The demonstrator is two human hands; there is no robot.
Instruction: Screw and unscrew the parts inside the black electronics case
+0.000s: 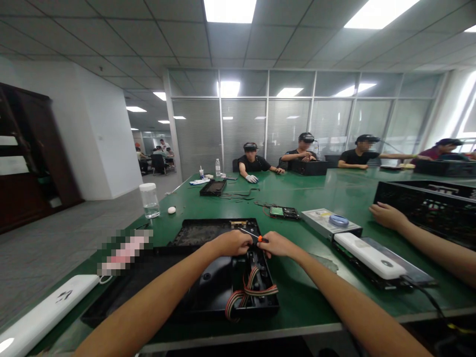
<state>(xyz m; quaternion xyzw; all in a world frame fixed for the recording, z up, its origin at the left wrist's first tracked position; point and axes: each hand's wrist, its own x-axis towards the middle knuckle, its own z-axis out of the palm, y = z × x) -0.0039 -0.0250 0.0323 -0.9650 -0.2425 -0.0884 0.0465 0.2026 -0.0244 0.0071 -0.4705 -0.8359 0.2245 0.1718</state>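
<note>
My right hand (278, 245) is closed round a screwdriver (261, 239) with an orange and black handle. Its thin shaft points left, over the fingers of my left hand (233, 243). That left hand is curled at the middle of an opened black case (208, 277); whatever its fingers pinch is hidden. Below both hands, a striped ribbon cable (238, 300) loops over the case's right part. Along the far edge of the case lies a raised black panel (208, 232), with a brass-coloured strip (240, 224) near its right end.
White power banks lie at left (55, 312) and right (372, 255). A metal drive box (330, 223) carries a blue tape roll (338, 220). A jar (149, 201) stands at the left edge. A co-worker's arm (420, 233) reaches in from the right beside a black chassis (427, 208).
</note>
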